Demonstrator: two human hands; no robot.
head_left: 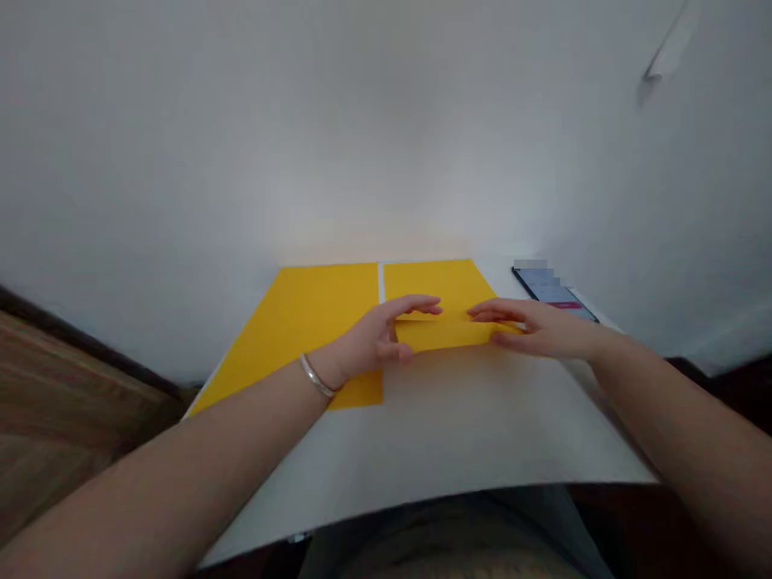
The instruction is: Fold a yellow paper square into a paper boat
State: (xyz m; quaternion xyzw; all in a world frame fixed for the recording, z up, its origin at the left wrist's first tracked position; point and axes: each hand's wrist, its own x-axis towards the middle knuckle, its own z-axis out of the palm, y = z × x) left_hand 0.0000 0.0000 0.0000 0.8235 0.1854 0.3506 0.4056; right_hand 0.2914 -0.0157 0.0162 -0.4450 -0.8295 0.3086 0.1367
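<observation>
Two yellow paper sheets lie side by side on a white table [458,426]. The right sheet [443,289] has its near part folded up and over, forming a flap [449,334]. My left hand [377,338], with a silver bracelet on the wrist, holds the flap's left end, fingers on top and thumb at the front edge. My right hand [534,326] lies nearly flat on the flap's right end, fingers stretched out and pressing it down. The left sheet [301,322] lies flat, partly under my left forearm.
A phone [552,291] with a lit screen lies at the table's far right, just beyond my right hand. A white wall stands right behind the table. Wooden floor [54,402] shows at the left, past the table's edge.
</observation>
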